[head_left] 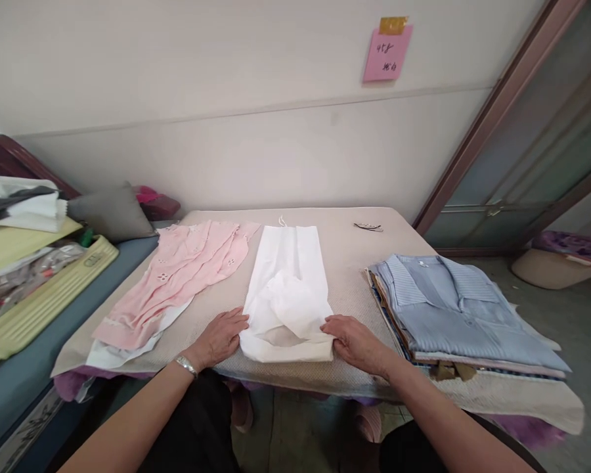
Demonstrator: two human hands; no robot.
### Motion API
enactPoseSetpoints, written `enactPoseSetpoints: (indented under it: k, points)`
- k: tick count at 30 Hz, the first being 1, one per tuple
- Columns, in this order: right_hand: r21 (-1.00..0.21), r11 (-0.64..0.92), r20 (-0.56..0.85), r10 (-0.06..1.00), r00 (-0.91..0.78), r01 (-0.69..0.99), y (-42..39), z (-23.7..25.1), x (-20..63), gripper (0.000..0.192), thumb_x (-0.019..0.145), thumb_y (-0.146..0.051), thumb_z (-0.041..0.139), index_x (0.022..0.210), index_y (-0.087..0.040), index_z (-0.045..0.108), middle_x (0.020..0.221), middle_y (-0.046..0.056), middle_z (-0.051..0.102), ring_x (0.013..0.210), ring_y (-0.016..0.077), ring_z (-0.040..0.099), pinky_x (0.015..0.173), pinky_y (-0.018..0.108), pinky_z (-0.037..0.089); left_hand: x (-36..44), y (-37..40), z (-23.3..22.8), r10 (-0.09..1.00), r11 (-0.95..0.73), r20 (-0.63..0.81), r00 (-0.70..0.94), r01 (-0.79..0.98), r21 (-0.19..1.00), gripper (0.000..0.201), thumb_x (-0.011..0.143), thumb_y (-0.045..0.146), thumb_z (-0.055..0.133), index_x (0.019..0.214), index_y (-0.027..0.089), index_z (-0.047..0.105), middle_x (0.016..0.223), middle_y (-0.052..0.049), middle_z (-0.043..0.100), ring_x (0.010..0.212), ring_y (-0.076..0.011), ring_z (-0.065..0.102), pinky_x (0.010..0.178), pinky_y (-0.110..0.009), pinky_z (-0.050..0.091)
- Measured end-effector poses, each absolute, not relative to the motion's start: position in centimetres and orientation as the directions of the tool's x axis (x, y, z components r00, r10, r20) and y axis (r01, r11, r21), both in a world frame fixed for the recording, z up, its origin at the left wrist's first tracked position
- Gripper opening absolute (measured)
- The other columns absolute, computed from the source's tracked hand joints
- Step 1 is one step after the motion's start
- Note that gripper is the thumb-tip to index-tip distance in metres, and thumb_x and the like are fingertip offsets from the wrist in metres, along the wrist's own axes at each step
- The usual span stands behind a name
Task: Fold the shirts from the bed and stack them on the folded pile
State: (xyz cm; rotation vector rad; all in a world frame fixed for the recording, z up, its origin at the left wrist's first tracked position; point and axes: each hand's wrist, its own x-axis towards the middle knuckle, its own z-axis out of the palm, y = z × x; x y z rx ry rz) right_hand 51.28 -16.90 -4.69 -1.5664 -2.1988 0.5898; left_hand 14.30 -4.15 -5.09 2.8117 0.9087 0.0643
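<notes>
Stretching toward the wall, the white cloth lay between left hand and right hand. Both gripped its sides.

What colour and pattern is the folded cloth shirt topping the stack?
The shirt is light blue, finely striped, clearest in the head view.

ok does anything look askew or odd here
Nothing looks spilled. The pink note hangs tilted on the wall, and brown fabric pokes from the near edge of the folded stack, breaking its line. The white cloth between left hand and right hand is bunched, not flat.
</notes>
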Motion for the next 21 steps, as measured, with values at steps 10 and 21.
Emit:
enactPoseSetpoints:
  k: [10,21]
  points:
    - [-0.959,-0.109,-0.177,0.952,-0.251,0.263,-18.6,3.8,53.5,0.029,0.085,-0.044,0.063,0.094,-0.018,0.074,0.091,0.005,0.073,0.088,0.0230,0.064,0.081,0.032,0.049,11.8,-6.5,4.4,0.717,-0.126,-0.230,0.659,0.446,0.886,0.024,0.078,0.040,0.069,0.093,0.022,0.075,0.087,-0.001,0.074,0.090,-0.0231,0.066,0.077,-0.028,0.051]
    - [-0.928,-0.369,-0.372,0.900,0.226,-0.060,-0.9,-6.0,53.9,0.048,0.088,-0.062,0.057,0.093,-0.015,0.067,0.089,0.014,0.073,0.084,0.0250,0.068,0.072,0.035,0.054,23.1,8.3,-5.3,0.866,0.451,-0.434,0.248,-0.011,0.893,0.058,0.077,0.071,0.067,0.093,0.015,0.067,0.090,-0.013,0.075,0.088,-0.0255,0.070,0.074,-0.034,0.054]
